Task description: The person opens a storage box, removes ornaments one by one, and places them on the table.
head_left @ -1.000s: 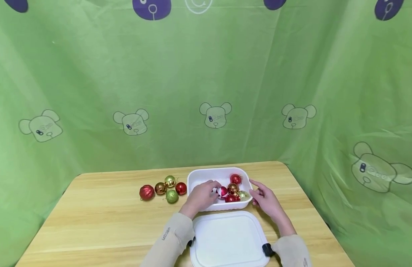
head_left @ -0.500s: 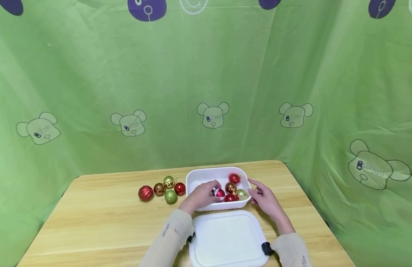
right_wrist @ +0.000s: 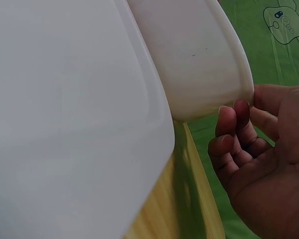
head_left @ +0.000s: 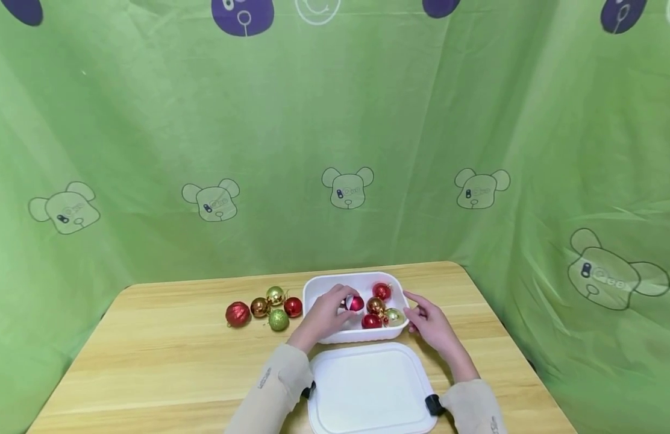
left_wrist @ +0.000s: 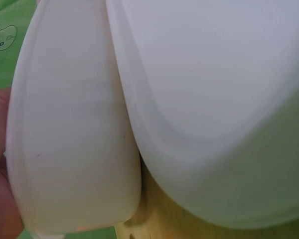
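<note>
A white box stands on the wooden table and holds several baubles: a red one, a bronze one, another red one and a pale gold one. My left hand reaches into the box and pinches a red-and-white bauble, held a little above the box floor. My right hand lies beside the box's right wall. In the right wrist view its loosely curled fingertips touch the box's corner. The left wrist view shows only the box's outer wall and the lid.
A white lid lies flat in front of the box, between my forearms. Left of the box sit a red glitter bauble, bronze, gold, red and green glitter ones. Green cloth walls surround the table.
My left hand has lifted the red-and-white bauble slightly up and back inside the box. The right hand has stayed beside the box.
</note>
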The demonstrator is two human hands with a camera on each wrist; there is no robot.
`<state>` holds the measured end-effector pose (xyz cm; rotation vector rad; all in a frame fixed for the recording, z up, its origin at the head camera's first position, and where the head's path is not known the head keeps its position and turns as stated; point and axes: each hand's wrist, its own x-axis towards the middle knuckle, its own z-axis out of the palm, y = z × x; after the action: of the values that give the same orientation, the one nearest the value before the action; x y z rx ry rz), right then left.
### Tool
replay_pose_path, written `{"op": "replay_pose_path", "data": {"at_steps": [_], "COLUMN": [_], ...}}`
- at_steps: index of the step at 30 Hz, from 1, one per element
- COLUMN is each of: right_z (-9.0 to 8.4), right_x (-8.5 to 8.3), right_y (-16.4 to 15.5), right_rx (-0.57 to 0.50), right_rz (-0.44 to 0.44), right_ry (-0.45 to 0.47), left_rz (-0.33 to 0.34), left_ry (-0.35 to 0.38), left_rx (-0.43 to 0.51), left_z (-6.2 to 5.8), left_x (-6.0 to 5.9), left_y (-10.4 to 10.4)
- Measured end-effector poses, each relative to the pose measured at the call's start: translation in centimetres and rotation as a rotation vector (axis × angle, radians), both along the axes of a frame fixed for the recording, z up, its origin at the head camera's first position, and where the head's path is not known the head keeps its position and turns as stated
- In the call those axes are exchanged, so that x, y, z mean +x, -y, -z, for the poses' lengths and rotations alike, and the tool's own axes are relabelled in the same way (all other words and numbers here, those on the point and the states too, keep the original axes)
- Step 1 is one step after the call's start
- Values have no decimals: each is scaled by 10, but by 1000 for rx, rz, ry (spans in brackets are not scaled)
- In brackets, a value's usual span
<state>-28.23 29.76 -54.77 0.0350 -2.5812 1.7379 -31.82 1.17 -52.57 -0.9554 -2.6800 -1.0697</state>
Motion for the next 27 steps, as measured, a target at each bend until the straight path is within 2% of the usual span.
{"op": "replay_pose_path", "data": {"at_steps": [7, 16, 27], "right_z": [1, -2, -2], "right_x": [1, 1, 1], "right_y": [1, 1, 2], "right_rx": [4, 11, 12], "right_rz": [-5, 0, 2], "right_ry": [1, 11, 8], "left_rz": [-33, -41, -169], "left_ry": [-33, -63, -52], "left_rx": [91, 204, 168], "left_z": [-8, -18, -10], "left_x": [8, 21, 43], "left_y": [18, 58, 117]}}
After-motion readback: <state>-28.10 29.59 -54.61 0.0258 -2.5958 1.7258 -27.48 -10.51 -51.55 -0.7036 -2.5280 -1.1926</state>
